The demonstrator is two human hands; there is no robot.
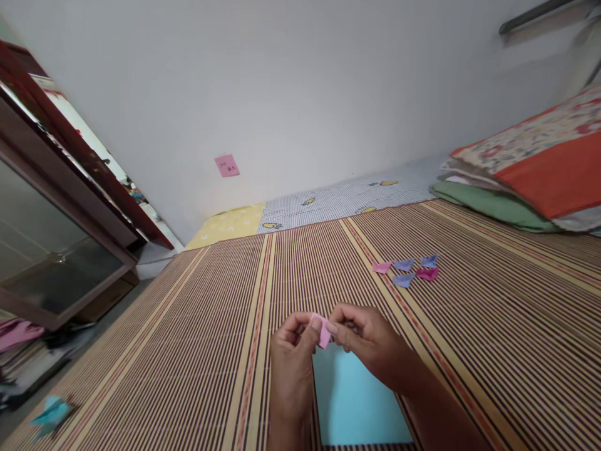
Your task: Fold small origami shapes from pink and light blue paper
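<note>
A small folded piece of pink paper is held up between my two hands, above the far edge of a light blue sheet. My left hand pinches it between thumb and fingers from the left. From the right, my right hand grips its other side with thumb and index finger. Beyond my hands, to the right, lie several small folded paper pieces, among them a light pink one, a magenta one and a purple one.
A striped bamboo mat spreads under everything. At lower left lies a crumpled teal paper piece. Folded bedding is piled at far right. A pink note sticks to the wall, and a glass-fronted cabinet stands at left.
</note>
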